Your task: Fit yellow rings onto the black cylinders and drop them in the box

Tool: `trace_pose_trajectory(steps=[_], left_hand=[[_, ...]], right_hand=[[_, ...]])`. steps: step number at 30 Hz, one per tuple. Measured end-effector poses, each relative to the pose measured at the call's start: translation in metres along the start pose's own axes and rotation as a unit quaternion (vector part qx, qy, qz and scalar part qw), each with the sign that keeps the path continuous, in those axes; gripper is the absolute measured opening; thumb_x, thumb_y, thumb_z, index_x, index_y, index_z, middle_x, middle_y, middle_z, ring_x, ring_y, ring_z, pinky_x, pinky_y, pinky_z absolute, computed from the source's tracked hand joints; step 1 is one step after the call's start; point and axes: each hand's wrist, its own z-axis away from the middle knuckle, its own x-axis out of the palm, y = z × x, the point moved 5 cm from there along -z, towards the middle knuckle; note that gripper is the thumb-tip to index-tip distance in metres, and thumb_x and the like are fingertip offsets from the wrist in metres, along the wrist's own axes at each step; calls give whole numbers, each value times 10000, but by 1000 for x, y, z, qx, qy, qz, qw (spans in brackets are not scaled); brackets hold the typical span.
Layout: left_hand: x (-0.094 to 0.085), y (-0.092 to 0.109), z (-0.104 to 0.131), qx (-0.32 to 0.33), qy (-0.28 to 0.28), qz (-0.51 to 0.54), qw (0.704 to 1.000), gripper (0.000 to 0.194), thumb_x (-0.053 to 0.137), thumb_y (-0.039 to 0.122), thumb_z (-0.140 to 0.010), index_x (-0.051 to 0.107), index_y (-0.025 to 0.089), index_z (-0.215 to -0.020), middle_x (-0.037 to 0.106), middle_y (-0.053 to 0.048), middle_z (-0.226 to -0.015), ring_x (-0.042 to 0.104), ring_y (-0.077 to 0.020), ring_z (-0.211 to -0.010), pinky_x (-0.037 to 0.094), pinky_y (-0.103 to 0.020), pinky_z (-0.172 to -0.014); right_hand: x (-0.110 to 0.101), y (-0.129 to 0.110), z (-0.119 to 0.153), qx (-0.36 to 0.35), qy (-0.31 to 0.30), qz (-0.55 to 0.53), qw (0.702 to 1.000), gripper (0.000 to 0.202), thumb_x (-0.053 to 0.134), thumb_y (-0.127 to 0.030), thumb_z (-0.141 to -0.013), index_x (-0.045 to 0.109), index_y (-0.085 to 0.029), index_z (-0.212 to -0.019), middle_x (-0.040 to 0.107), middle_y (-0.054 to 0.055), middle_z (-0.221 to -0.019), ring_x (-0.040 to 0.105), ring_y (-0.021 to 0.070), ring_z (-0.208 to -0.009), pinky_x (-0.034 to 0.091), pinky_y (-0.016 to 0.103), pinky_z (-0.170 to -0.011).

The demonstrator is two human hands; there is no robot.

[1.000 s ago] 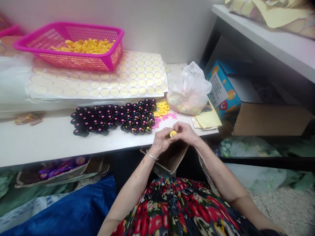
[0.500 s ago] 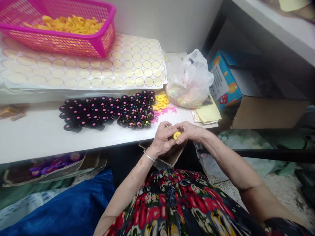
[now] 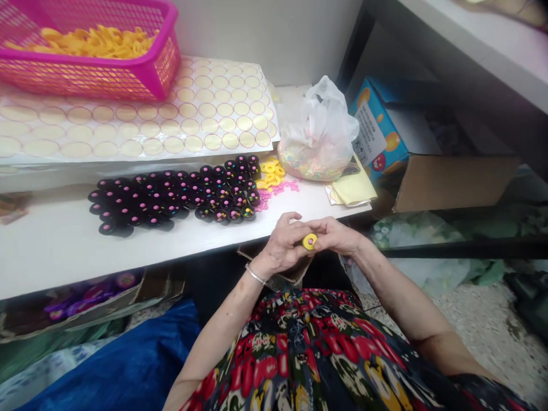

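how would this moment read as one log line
left hand: at yellow disc | right hand: holding yellow disc | table: black pieces, pink bits, yellow rings

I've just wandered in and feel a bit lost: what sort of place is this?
Probably a workshop for handwork: many little black pieces with pink dots sit massed on a white bench, and a pink basket holds a heap of yellow parts.

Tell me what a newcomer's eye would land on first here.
Likely the bright pink plastic mesh basket of yellow pieces, back left on sheets printed with pale circles. Next, the cluster of round black pieces with pink dots on the white table before it. Then the small round yellow piece with a pink centre, between the left hand and right hand.
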Motion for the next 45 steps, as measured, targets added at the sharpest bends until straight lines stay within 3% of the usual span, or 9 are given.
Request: trace_pose_trajectory(steps=[7,14,20,22,27,32,36,41,45], left_hand=[[4,4,0,-2,-9,-41,999,84,560,229,-775,630,184,-771,630,-24,-742,529,-171,-802,322,-409,-968],[17,-11,16,-42,-26,-10,999,92,625,271,-754,628,183,-727,605,-9,-703,500,-178,-855,342,-379,-935],[18,-11,31,-61,-29,5,998,105,662,283,-729,640,184,-754,602,-14,-686,503,-183,-846,369,-380,-924],[18,-10,32,-56,-21,10,998,63,646,245,-736,638,186,-757,611,-9,-699,508,-166,-795,367,-393,-936],[13,-10,37,-58,34,34,997,274,675,153,-676,644,195,-946,653,-47,-851,502,-210,-932,410,-416,-883],[8,-7,46,-62,36,63,995,296,682,123,-674,656,209,-956,653,-41,-848,492,-213,-972,428,-395,-879],[-1,-5,51,-73,94,30,992,351,695,83,-617,657,205,-944,651,-45,-877,522,-206,-918,463,-361,-806],[-9,-1,56,-104,150,-4,983,271,676,140,-645,644,184,-910,637,-51,-850,577,-175,-779,491,-303,-694],[-10,10,59,-93,184,-54,977,210,637,153,-685,627,182,-893,646,-55,-854,584,-171,-769,498,-296,-692]], right_hand=[[3,-2,0,-2,82,31,996,387,768,-155,-516,649,-96,-880,600,-5,-696,538,91,-614,442,199,-577],[3,31,-2,-33,144,-62,987,339,755,-180,-504,650,-84,-811,593,-1,-655,517,84,-542,424,198,-507],[17,47,-3,37,45,-118,991,443,776,-159,-522,598,-114,-926,587,-1,-736,567,104,-614,516,259,-593],[18,47,-5,41,37,-119,991,408,763,-153,-537,601,-109,-909,577,-9,-705,541,83,-574,490,220,-560],[20,43,-11,-32,64,-96,993,462,790,-128,-434,647,-107,-873,600,13,-796,529,93,-666,426,166,-539],[28,48,-9,-56,52,-124,989,528,817,-268,-476,630,-128,-950,608,40,-896,560,131,-784,444,207,-653],[29,45,-3,-92,109,-53,988,675,836,-178,-438,570,-192,-1059,597,35,-1009,560,140,-887,450,222,-744],[31,36,12,-138,247,89,955,391,774,-285,-585,612,-191,-928,606,11,-799,566,136,-712,481,275,-694],[39,25,23,-182,263,240,917,318,715,-352,-668,641,-196,-935,589,6,-708,536,133,-613,455,265,-589]])
